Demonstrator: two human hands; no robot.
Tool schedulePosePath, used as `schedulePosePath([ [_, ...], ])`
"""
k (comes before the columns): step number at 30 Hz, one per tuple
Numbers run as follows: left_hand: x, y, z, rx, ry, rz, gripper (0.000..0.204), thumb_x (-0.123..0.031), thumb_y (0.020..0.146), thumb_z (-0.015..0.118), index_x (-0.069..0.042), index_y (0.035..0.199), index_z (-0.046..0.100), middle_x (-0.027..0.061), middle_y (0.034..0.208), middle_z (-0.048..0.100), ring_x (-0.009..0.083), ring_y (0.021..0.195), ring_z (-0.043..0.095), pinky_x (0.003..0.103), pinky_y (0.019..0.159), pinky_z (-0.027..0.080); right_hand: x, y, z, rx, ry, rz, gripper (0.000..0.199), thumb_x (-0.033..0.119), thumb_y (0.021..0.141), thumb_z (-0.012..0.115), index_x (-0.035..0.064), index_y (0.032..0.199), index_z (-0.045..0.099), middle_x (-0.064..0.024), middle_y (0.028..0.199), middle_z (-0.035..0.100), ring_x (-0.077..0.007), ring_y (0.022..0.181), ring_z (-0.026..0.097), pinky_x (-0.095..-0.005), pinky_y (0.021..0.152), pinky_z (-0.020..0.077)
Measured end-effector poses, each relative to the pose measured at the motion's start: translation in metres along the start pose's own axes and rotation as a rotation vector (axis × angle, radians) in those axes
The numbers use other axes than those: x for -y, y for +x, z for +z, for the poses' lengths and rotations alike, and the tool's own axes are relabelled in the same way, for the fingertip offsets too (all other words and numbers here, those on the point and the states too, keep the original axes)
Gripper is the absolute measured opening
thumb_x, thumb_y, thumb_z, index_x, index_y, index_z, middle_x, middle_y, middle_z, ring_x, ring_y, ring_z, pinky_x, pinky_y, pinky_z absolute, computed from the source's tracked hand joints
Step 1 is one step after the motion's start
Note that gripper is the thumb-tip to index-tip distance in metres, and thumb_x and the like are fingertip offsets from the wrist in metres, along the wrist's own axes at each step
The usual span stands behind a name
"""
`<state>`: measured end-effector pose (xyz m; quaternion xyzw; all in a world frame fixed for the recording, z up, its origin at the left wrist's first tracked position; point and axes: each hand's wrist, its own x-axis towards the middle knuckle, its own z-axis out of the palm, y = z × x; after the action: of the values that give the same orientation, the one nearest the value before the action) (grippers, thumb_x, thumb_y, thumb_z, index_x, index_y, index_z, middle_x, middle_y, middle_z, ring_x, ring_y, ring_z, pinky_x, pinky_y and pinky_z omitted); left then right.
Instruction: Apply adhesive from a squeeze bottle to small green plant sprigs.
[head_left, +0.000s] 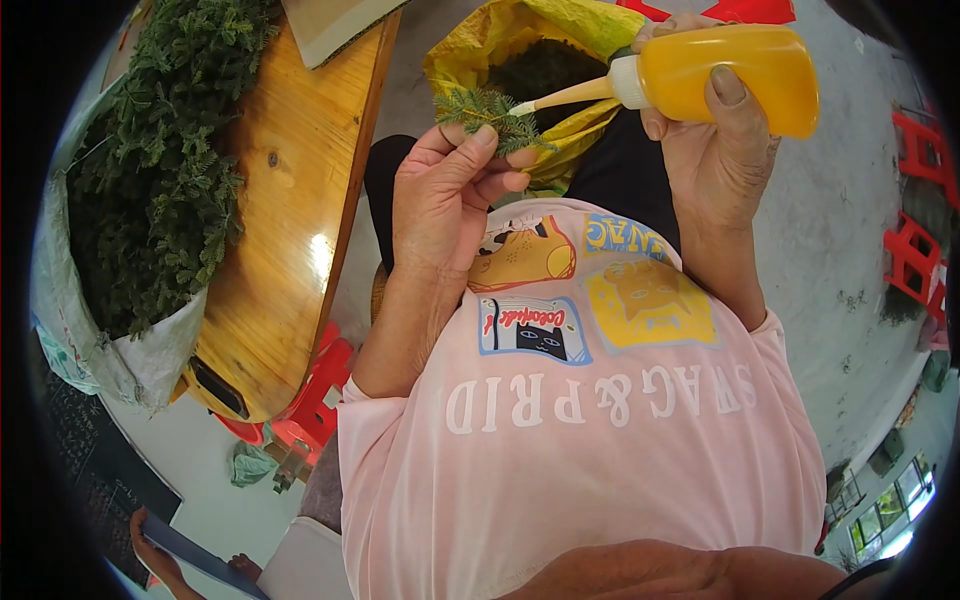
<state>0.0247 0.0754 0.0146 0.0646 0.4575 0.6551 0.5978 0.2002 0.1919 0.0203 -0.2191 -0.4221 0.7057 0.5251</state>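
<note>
Between the thumb and fingers of my left hand [436,205] is a small green fir-like sprig [478,108]. My right hand [715,170] grips a yellow squeeze bottle [745,75] with a white cap and a long tapering nozzle. The bottle lies on its side in the air, its nozzle pointing left. A whitish blob covers the nozzle tip, which meets the sprig's needles just above my left fingertips. Behind both hands, a yellow woven sack [450,62] gapes open around dark green material.
A wooden table [300,150] stands to my left. On it rests a pale sack [165,355] heaped with green sprigs, and a dark phone-like object [218,388] lies at its near end. Red stools [315,405] stand beneath and at far right. Another person's arm [160,555] shows at lower left.
</note>
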Motion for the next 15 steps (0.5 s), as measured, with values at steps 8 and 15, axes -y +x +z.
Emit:
schedulePosePath([
  [8, 0.0001, 0.003, -0.0012, -0.042, -0.008, 0.02, 0.005, -0.003, 0.087, 0.058, -0.001, 0.085, 0.054, 0.011, 0.081, 0.063, 0.0236, 0.072, 0.068, 0.027, 0.059, 0.058, 0.0028, -0.0001, -0.0031, 0.008, -0.003, -0.014, 0.034, 0.024, 0.086, 0.056, 0.0021, 0.112, 0.052, -0.0155, 0.104, 0.056, -0.0233, 0.088, 0.057, -0.0259, 0.054, 0.048],
  [15, 0.0008, 0.0047, -0.0006, -0.059, -0.004, 0.026, 0.005, -0.003, 0.086, 0.059, -0.001, 0.085, 0.054, 0.0105, 0.081, 0.063, 0.0234, 0.072, 0.068, 0.027, 0.06, 0.058, 0.0028, -0.0006, -0.0071, 0.02, -0.011, -0.024, 0.035, 0.025, 0.085, 0.059, 0.0027, 0.112, 0.052, -0.0149, 0.105, 0.056, -0.0233, 0.091, 0.057, -0.0255, 0.054, 0.049],
])
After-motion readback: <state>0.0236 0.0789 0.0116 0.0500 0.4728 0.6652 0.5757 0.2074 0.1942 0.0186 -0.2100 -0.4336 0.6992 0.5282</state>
